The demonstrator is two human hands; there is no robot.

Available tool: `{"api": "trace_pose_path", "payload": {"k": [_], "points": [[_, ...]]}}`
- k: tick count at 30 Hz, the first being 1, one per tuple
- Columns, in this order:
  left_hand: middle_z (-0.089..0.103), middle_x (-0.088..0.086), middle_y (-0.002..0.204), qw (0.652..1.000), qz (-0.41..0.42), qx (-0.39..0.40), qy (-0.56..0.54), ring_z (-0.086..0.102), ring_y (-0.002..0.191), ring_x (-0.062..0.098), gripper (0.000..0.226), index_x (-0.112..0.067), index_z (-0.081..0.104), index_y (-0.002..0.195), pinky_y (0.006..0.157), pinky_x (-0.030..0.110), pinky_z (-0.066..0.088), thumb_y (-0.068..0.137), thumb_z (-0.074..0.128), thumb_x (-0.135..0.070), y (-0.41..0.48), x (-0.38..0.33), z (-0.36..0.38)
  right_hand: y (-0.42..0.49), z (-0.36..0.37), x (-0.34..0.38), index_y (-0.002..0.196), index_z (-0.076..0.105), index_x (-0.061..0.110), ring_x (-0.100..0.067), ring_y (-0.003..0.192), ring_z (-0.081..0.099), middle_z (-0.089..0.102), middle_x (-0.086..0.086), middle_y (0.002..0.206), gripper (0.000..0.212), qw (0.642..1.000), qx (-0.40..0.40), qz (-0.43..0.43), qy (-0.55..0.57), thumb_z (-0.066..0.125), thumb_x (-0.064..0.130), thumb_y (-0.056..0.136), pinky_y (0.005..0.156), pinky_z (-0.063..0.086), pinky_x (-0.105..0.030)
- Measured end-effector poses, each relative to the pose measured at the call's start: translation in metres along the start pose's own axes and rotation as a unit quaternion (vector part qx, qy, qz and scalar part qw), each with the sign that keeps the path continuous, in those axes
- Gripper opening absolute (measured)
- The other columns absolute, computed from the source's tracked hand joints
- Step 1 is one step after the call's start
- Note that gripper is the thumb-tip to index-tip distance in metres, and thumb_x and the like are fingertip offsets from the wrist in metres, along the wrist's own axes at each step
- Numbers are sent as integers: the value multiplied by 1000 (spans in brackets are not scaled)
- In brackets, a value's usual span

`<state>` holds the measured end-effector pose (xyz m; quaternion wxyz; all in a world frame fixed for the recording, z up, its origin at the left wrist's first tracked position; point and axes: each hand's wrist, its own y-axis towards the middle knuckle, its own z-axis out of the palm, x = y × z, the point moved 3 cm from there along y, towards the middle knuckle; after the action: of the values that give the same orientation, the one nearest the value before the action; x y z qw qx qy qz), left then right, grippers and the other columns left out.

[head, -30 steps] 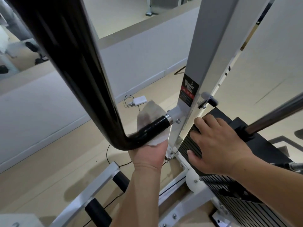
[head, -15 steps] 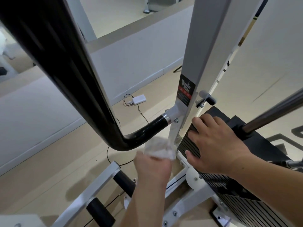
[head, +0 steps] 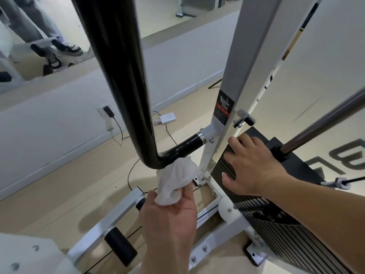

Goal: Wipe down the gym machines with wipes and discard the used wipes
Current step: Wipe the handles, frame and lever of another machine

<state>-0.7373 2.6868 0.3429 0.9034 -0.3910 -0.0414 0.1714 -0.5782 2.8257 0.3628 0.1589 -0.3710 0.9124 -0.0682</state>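
Note:
A glossy black bent bar (head: 118, 76) of the gym machine runs down the middle and turns right into a white upright post (head: 246, 62). My left hand (head: 169, 214) pinches a crumpled white wipe (head: 175, 178) just under the bar's bend; the wipe's top edge meets the bar. My right hand (head: 254, 165) rests flat, fingers spread, on top of the black weight stack (head: 276, 224) to the right of the post.
A steel guide rod (head: 324, 123) slants up at right. White frame tubes with black rollers (head: 120, 246) lie low at left. A white charger (head: 167, 118) and cables lie on the floor by the mirrored wall. A person's legs show in the mirror at top left.
My left hand slid the wipe off the bar's short horizontal section, dropped below it, and now holds it bunched under the bend. My right hand stayed on the weight stack.

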Motion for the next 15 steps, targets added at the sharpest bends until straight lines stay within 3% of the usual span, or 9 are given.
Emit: {"api": "trace_pose_path", "payload": {"k": [2,4,6,10,12,13,15], "points": [[73,25,113,996,15,-15,87,70,104,44,44,7,62,116,99,53,49,100,58,-33,-25,-7,5,-4,-7,3,117,63,21,-29,116,37,41,-7,132,64,999,42,4,-11,30,68,86,94,37,-45],[69,31,119,997,-40,-2,70,69,109,47,48,9,56,128,103,53,49,107,43,-32,-46,-18,19,-7,-15,4,119,64,22,-28,121,35,39,-5,135,64,997,71,21,-1,31,67,86,99,36,-44],[69,30,120,993,-43,-27,111,69,109,47,50,4,54,134,103,51,50,107,44,-37,-75,-36,37,-9,-28,6,121,64,25,-29,131,32,36,-5,141,61,991,131,28,29,34,68,88,108,34,-45],[78,18,97,969,16,-80,233,78,84,34,28,-8,67,118,88,47,58,102,57,-29,-141,-63,55,-27,-68,19,133,58,21,-31,135,39,44,-9,143,57,958,216,78,173,34,60,100,113,36,-45],[79,15,98,956,10,-82,282,78,88,32,23,-10,69,118,89,45,58,101,61,-23,-173,-71,60,-46,-93,40,129,60,12,-34,125,52,57,-15,134,63,895,227,150,353,30,61,103,105,44,-46],[79,14,99,949,3,-82,303,77,91,31,23,-11,68,119,89,45,58,100,62,-21,-189,-72,60,-57,-104,54,127,62,6,-36,116,59,63,-18,128,67,839,228,185,459,31,61,105,100,47,-45],[80,12,93,941,-18,-81,328,78,84,29,21,-13,66,117,80,42,58,97,66,-21,-221,-73,60,-84,-131,83,118,67,5,-33,89,69,72,-16,102,68,689,225,244,644,38,64,103,85,53,-42]]}}
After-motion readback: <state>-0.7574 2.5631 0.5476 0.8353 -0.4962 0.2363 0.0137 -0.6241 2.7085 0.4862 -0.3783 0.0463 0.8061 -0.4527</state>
